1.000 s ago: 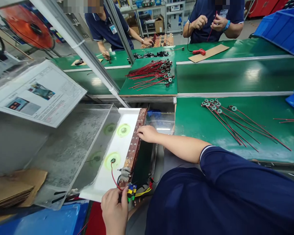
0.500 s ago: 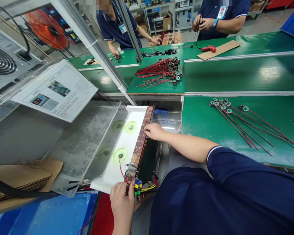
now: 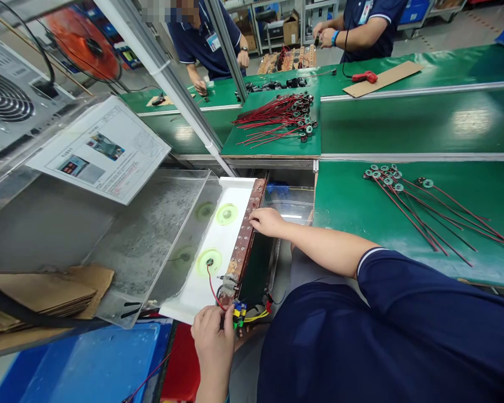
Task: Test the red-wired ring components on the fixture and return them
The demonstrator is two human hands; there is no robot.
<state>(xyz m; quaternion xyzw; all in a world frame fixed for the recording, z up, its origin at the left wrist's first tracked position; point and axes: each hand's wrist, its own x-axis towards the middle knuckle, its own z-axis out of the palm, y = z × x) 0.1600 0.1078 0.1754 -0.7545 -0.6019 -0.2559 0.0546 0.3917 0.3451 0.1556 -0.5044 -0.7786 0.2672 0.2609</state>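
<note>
My left hand (image 3: pixel 213 336) is closed at the near end of a white panel, its thumb and fingers pinching the end of a red wire (image 3: pixel 212 286). The wire runs up to a small round part (image 3: pixel 210 262) seated in a yellow-green ring on the white panel (image 3: pixel 201 288). Beside those fingers sits a blue, yellow and green connector block (image 3: pixel 239 314). My right hand (image 3: pixel 269 222) rests with bent, closed fingers on a brown strip (image 3: pixel 246 232) dotted with metal studs; whatever its fingertips may hold is hidden. A second yellow-green ring (image 3: pixel 227 214) lies farther up the panel.
Wired round parts (image 3: pixel 388 178) lie on the green bench to the right, and a larger pile of red wires (image 3: pixel 273 115) ahead. A clear plastic guard (image 3: pixel 180 229) and a metal post (image 3: pixel 163 73) stand left. Two co-workers are across the bench.
My hands keep nearly the same places on the wire and the strip; the view shifts slightly. Across the bench, one co-worker's hand has lifted off the wooden tray, and the other's hands have moved left.
</note>
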